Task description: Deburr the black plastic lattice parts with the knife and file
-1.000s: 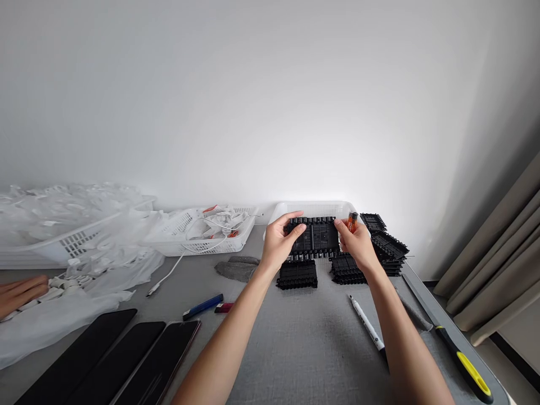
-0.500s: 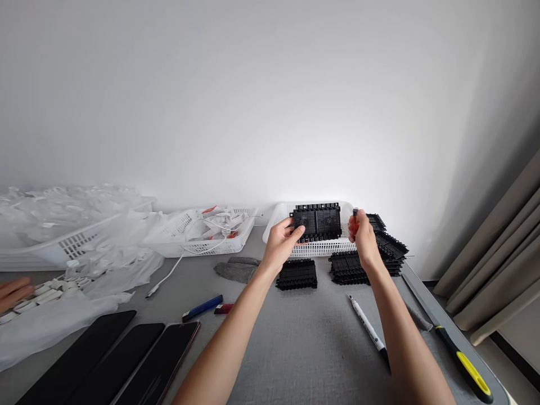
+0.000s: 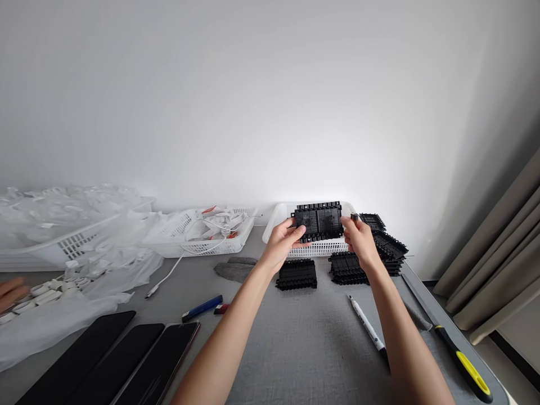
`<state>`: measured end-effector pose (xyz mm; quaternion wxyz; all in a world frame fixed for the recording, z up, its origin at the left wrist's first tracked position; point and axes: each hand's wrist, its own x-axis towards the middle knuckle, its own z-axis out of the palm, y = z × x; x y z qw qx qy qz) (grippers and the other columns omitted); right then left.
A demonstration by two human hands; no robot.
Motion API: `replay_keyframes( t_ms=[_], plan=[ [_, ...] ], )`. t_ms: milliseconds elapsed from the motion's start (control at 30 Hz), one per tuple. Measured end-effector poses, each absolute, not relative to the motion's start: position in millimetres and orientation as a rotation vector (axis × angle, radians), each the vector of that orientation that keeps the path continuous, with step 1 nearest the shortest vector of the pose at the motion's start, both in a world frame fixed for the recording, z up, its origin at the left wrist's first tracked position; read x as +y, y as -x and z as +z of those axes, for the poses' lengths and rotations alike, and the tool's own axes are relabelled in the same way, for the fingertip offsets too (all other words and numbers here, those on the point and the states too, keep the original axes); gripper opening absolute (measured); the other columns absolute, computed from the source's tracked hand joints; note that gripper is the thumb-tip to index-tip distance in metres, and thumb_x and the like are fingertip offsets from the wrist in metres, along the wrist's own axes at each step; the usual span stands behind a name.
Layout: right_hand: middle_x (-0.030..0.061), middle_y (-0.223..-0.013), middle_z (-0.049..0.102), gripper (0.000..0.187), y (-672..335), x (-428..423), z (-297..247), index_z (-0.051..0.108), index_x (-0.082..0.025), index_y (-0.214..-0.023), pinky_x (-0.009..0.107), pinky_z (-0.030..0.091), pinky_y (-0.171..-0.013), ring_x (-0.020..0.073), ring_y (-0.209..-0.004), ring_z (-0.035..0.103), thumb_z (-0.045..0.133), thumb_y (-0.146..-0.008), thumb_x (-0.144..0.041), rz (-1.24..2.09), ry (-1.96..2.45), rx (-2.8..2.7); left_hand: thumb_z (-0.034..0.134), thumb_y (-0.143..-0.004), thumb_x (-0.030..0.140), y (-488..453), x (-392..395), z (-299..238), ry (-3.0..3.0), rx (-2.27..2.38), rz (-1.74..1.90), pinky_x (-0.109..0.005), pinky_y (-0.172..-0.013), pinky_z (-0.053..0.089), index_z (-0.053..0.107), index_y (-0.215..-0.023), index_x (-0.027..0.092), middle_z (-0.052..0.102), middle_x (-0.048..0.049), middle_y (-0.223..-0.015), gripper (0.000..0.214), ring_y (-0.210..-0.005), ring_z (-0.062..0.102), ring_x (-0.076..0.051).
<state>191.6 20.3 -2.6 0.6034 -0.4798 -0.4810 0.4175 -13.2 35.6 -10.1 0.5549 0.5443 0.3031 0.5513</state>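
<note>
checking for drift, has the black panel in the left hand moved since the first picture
Yes, upward: below the black panel, the white basket now shows its front wall.

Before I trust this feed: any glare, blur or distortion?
In the head view, wall brightest above the black panel; head view, left edge: another person's hand smeared, white plastic stretched; head view, near left: pale streaks on the rightmost phone.

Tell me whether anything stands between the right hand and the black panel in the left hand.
Nothing visible does: the left hand holds the black panel, and the right hand is by its right edge, contact unclear. The white basket sits behind, not between.
</note>
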Motion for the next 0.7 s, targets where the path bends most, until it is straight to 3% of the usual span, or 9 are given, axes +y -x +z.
replay_keyframes(
  t_ms=[167, 433, 600, 700],
  plan=[
    [-0.0082, -0.051, 0.028, 0.032, -193.6, 29.6, -13.2, 0.052, -0.021, -0.066, 0.027, 0.02, -0.044, 0.0093, -0.048, 0.022, 0.071, -0.072, -0.047, 0.87, 1.119, -1.088, 0.083, -0.072, 0.04, 14.2, 35.0, -10.2, -1.306, 0.705, 1.264, -0.035, -0.076, 0.061, 0.068, -0.106, 0.016, 0.072, -0.0069, -0.096, 0.044, -0.083, 0.067, -0.018],
    [-0.0078, -0.052, 0.03, 0.033, -192.2, 31.9, -16.1, 0.058, -0.019, -0.069, 0.027, 0.021, -0.044, 0.0096, -0.048, 0.024, 0.069, -0.073, -0.05, 0.749, 1.117, -1.098, 0.088, -0.064, 0.025, 11.9, 28.2, -6.0, -1.423, 0.718, 1.197, -0.035, -0.081, 0.059, 0.058, -0.125, 0.016, 0.073, -0.0122, -0.108, 0.069, -0.091, 0.071, -0.022],
    [-0.0074, -0.055, 0.03, 0.034, -190.3, 30.7, -16.1, 0.056, -0.02, -0.07, 0.026, 0.026, -0.046, 0.0105, -0.05, 0.027, 0.064, -0.078, -0.052, 0.703, 1.135, -1.132, 0.088, -0.062, 0.021, 10.9, 32.4, -11.2, -1.454, 0.726, 1.228, -0.03, -0.081, 0.057, 0.061, -0.123, 0.017, 0.071, -0.0124, -0.117, 0.067, -0.088, 0.072, -0.019],
    [-0.0055, -0.061, 0.038, 0.036, -192.8, 26.9, -12.6, 0.055, -0.021, -0.077, 0.026, 0.032, -0.049, 0.0117, -0.053, 0.034, 0.063, -0.08, -0.056, 0.69, 1.16, -1.147, 0.089, -0.058, 0.021, 10.2, 35.4, -14.3, -1.372, 0.741, 1.293, -0.034, -0.083, 0.058, 0.064, -0.118, 0.016, 0.074, -0.0113, -0.108, 0.066, -0.086, 0.072, -0.021]
  ],
)
